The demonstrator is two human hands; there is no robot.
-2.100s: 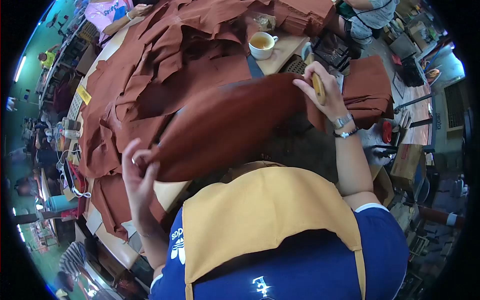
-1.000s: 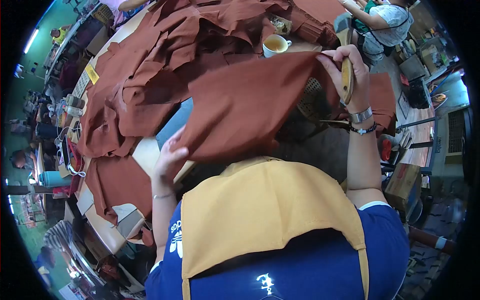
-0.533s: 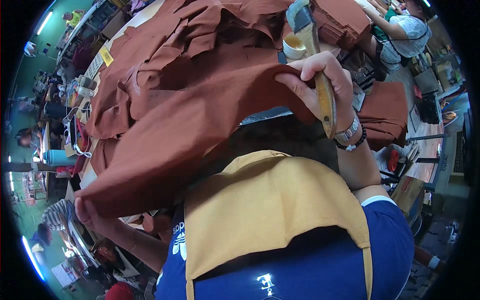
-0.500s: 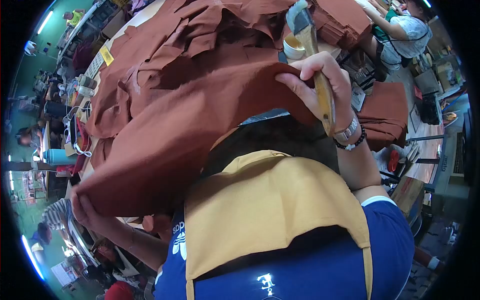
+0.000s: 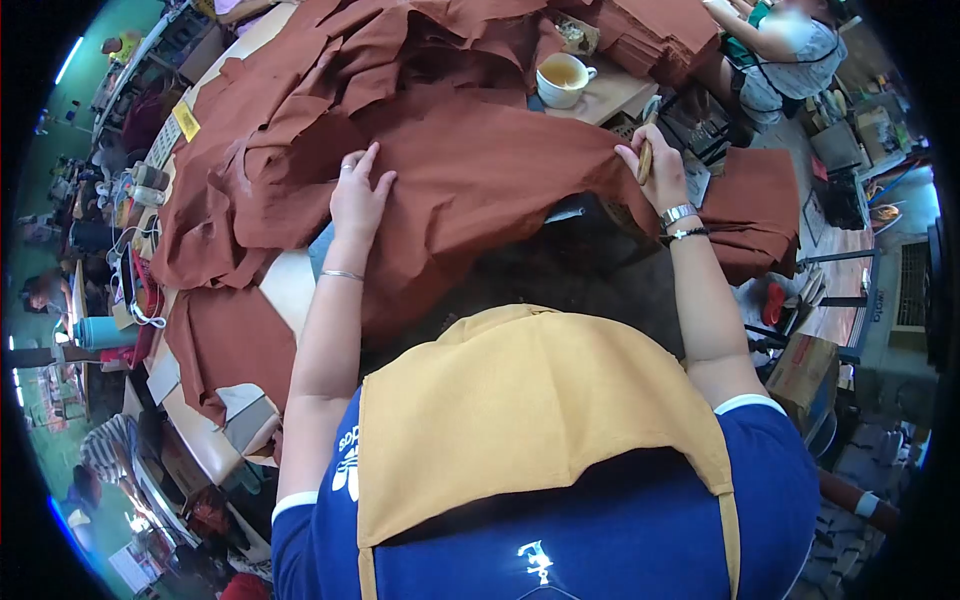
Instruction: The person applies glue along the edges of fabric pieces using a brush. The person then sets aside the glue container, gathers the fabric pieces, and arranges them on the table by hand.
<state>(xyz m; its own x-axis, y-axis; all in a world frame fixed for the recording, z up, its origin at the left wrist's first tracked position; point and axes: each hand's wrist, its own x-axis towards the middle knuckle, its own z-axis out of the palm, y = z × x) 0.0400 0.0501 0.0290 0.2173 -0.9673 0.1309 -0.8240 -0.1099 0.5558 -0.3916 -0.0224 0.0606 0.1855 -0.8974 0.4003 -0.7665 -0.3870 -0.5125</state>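
Observation:
A reddish-brown leather piece (image 5: 470,170) spreads across the near side of the table, its front edge hanging toward the yellow apron. My left hand (image 5: 362,195) rests on its left part, fingers apart. My right hand (image 5: 657,170) pinches the piece's right corner and also holds a wooden-handled brush (image 5: 645,160), whose bristles are hard to make out. Beyond the piece stands a white cup (image 5: 562,80) with yellowish liquid.
Crumpled brown leather (image 5: 240,180) covers the table's left and far side. Folded brown leather (image 5: 750,210) is stacked at the right. A co-worker (image 5: 795,60) is at the upper right. A cardboard box (image 5: 803,375) stands beside my right elbow.
My left hand has moved from the lower left up to the middle of the table and has let go of the piece's edge. The leather now lies lower and flatter, and the brush has tilted away.

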